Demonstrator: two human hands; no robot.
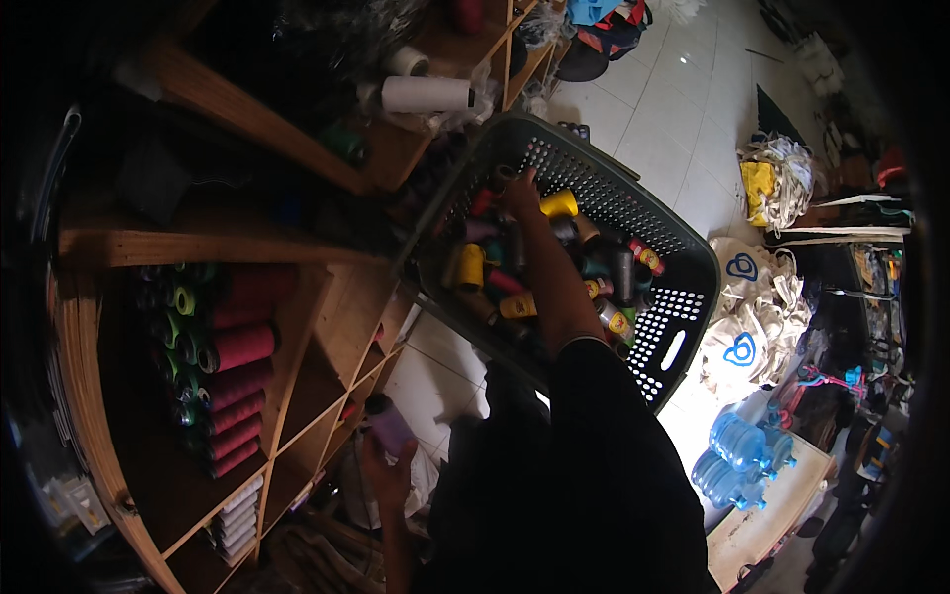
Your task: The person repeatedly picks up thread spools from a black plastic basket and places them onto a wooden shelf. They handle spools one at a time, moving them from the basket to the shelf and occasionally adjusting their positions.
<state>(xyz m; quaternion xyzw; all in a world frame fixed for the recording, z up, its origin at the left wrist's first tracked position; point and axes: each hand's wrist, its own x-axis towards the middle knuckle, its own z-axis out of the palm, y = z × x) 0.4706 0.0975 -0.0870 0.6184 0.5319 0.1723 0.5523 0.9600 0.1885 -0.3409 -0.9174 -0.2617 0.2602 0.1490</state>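
Note:
My left hand [389, 478], low in the picture, is closed around the lower part of a purple thread spool [389, 428], held upright beside the shelf. My right arm reaches across a dark green plastic basket [690, 243] with perforated walls. At the basket's far left end, my right hand [520, 195] is closed on a dark thread spool [504, 172], partly hidden by the fingers. Many spools lie jumbled in the basket, among them a yellow spool [559, 204], another yellow spool [470, 266] and a grey spool [621, 274]. My forearm covers some of them.
A wooden shelf [188, 247] on the left holds rows of magenta spools [242, 346] and green spools [183, 300]. A white spool [426, 94] lies on the upper shelf. Right of the basket are cream cloth bags [757, 307] and blue water jugs [737, 441] on the tiled floor's side.

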